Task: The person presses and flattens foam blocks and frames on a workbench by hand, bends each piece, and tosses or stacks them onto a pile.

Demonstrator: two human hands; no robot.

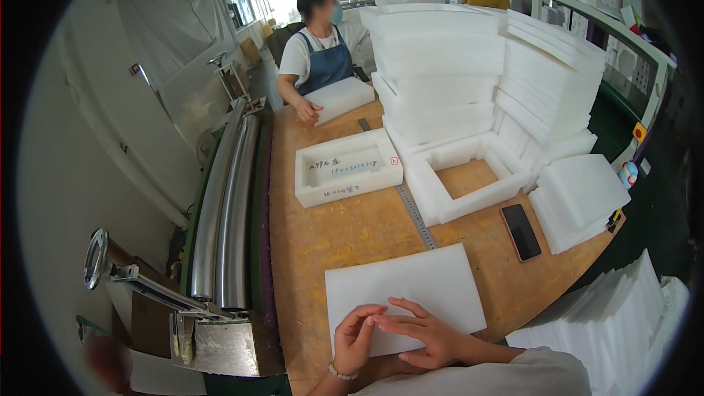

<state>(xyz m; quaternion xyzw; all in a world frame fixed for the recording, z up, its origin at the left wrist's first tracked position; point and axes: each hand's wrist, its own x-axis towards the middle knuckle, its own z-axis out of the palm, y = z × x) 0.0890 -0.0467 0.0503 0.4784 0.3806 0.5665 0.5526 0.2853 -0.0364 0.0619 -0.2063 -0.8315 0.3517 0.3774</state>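
A flat white foam sheet (411, 279) lies on the table in front of me. Over its near half, my left hand (356, 339) has loosely curved fingers, with the thumb apart from them and a beaded bracelet on the wrist. My right hand (424, 334) comes in from the right with its fingers spread. The fingertips of both hands meet or nearly meet above the sheet, and no object shows in either one. Beyond the sheet sits a white foam tray (312, 196) with handwriting on it. A steel ruler (416, 216) lies between tray and sheet.
Tall stacks of white foam (440, 66) stand behind a foam frame (469, 205). A phone (521, 232) and more foam sheets (576, 194) are at right. Metal rollers (235, 213) run along the left. A co-worker (323, 55) across the table touches a foam block (341, 99).
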